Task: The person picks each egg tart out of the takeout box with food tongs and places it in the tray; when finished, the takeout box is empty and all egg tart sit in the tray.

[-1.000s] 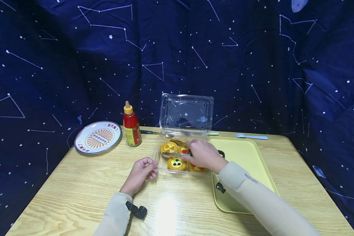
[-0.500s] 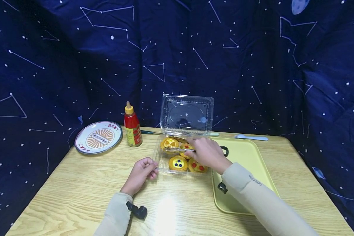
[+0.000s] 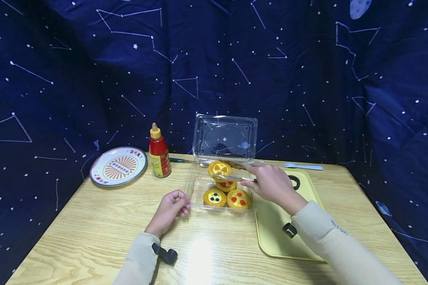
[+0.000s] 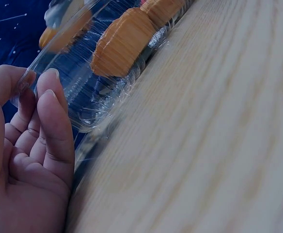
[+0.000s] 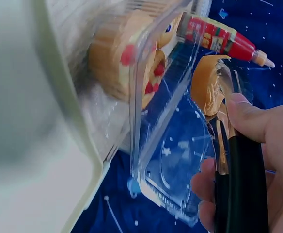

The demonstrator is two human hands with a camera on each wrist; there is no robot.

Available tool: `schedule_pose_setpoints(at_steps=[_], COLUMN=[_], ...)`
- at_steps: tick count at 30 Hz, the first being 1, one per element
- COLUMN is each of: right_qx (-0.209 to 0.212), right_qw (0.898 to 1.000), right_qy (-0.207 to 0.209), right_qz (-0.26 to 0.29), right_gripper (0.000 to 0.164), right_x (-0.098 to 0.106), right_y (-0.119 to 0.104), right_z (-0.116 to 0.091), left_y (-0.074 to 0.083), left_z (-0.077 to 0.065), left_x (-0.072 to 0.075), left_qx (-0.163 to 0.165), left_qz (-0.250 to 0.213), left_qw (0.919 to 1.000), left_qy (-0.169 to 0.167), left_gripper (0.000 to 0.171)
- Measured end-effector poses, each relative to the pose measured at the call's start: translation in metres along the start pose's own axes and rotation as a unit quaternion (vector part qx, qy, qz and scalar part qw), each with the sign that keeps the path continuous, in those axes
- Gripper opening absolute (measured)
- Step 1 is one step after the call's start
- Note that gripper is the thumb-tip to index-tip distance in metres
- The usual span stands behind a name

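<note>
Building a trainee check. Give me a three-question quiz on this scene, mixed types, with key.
1. Multiple choice: what does the right hand hold?
A) fork
B) tongs
C) sauce bottle

2. True or false: the lid of the clear container is closed.

3. Short answer: how many tarts show in the head view?

Key
1. B.
2. False; it stands open at the back.
3. Four: an orange-topped tart gripped by the tongs, and three others in the container.

Right hand (image 5: 281,143) holds tongs (image 5: 248,184) pinching a tart (image 5: 204,87).
</note>
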State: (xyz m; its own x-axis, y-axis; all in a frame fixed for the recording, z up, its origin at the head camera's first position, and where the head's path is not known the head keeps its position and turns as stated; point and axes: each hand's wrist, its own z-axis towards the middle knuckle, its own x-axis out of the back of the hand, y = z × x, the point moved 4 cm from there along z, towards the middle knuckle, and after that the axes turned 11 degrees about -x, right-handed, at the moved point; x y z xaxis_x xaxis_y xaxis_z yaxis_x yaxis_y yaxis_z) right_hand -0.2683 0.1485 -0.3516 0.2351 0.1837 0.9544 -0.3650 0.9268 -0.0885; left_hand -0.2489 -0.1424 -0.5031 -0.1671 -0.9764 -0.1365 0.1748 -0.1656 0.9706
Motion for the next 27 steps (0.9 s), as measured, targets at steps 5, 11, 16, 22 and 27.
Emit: schedule_pose_setpoints(at_steps=[5,11,16,22,27], right_qx=[0.001,-0.014,-0.033,-0.078,-0.105], right_qw=[0.999,0.998,0.998,0.996,0.994], right_qy=[0.032,0.057,0.061,0.04,0.024], right_qz=[0.004,0.006,-0.004,-0.012,-0.012], right_gripper=[0.055,0.052,0.055,0.058,0.058], right_x=[0.012,0.02,0.023,0.025,0.022], right_y=[0.019,0.047,0.069,0.094,0.112], right_z=[-0.014,-0.031,-0.042,-0.054,-0.06], left_y=[0.0,0.0,0.001,0.002,0.001], left_z=[0.001,0.001,0.0,-0.001,-0.001], left_x=[0.0,-0.001,0.0,-0.001,-0.001], left_qx=[-0.002,0.003,0.001,0.002,0.003], left_qz=[0.001,0.002,0.001,0.0,0.001], left_qw=[1.0,1.0,1.0,1.0,1.0], left_qy=[-0.002,-0.004,-0.002,-0.001,0.003], left_gripper=[0.018,0.019,0.019,0.019,0.018])
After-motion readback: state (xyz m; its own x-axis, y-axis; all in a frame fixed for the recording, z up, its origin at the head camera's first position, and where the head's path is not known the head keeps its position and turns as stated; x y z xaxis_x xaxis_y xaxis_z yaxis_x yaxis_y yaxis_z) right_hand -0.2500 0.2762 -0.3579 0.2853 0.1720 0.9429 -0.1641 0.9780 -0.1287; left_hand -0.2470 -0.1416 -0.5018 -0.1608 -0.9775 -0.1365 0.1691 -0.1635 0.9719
